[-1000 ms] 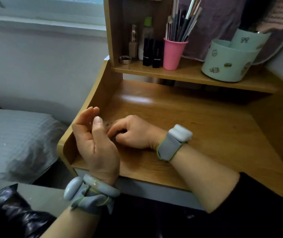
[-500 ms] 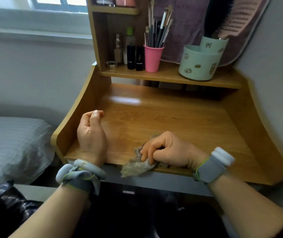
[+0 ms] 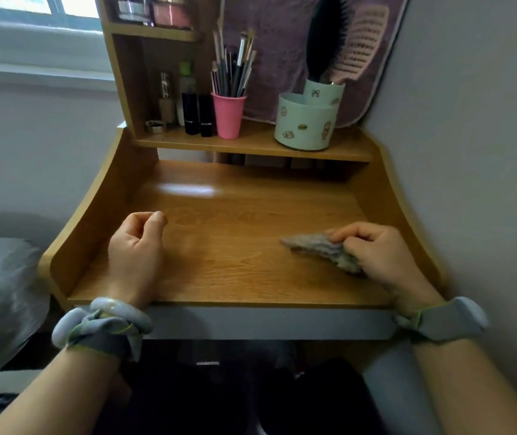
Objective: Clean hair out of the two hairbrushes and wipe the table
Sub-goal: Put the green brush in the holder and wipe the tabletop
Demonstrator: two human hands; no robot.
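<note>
My right hand (image 3: pixel 376 252) grips a crumpled grey cloth (image 3: pixel 313 246) and holds it down on the right side of the wooden table (image 3: pixel 235 262). On the table's left side my left hand (image 3: pixel 136 246) rests with curled fingers, thumb pinched against the forefinger. The wisp of hair it pinches is too fine to make out. A black hairbrush (image 3: pixel 324 39) and a pink hairbrush (image 3: pixel 360 48) stand bristles-up in a pale green holder (image 3: pixel 306 127) on the back shelf.
The shelf also carries a pink cup (image 3: pixel 228 116) of makeup brushes and several small cosmetic bottles (image 3: pixel 188 105). Raised wooden sides close the table in on left and right. A wall runs along the right, and a grey bed (image 3: pixel 0 293) lies to the left.
My right hand left my left hand, took hold of the grey cloth at the front edge and slid it to the table's right side. My left hand closed and settled on the table.
</note>
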